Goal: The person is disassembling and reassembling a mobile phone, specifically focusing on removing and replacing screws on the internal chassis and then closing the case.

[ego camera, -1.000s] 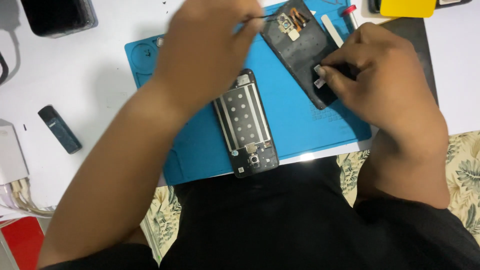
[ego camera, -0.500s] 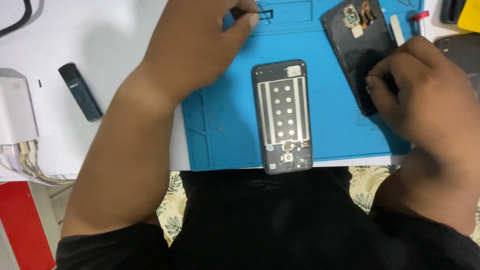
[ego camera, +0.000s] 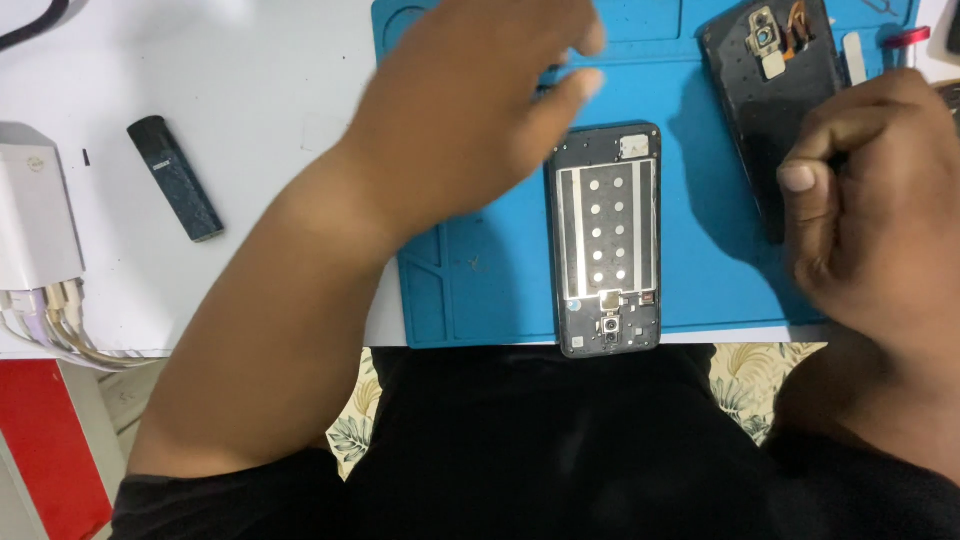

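A dark phone frame (ego camera: 605, 240) with a white-striped, dotted plate lies flat on the blue work mat (ego camera: 480, 290), its camera end toward me. My left hand (ego camera: 480, 110) hovers blurred over the mat's upper left, just left of this frame, and I cannot make out anything in its fingers. My right hand (ego camera: 870, 220) is closed around the near end of a second dark phone body (ego camera: 770, 100), which lies at an angle at the mat's upper right with a small camera part and an orange flex showing at its far end.
On the white table left of the mat lie a dark stick-shaped device (ego camera: 175, 178) and a white charger block (ego camera: 35, 215) with several cables. A white pry tool (ego camera: 855, 55) and a red-tipped tool (ego camera: 905, 38) lie at the mat's far right. A red object (ego camera: 40, 440) sits below the table edge.
My left hand has drawn back from the mat's far edge toward the left and is blurred with motion. My right hand stays on the angled phone body. The view has shifted closer.
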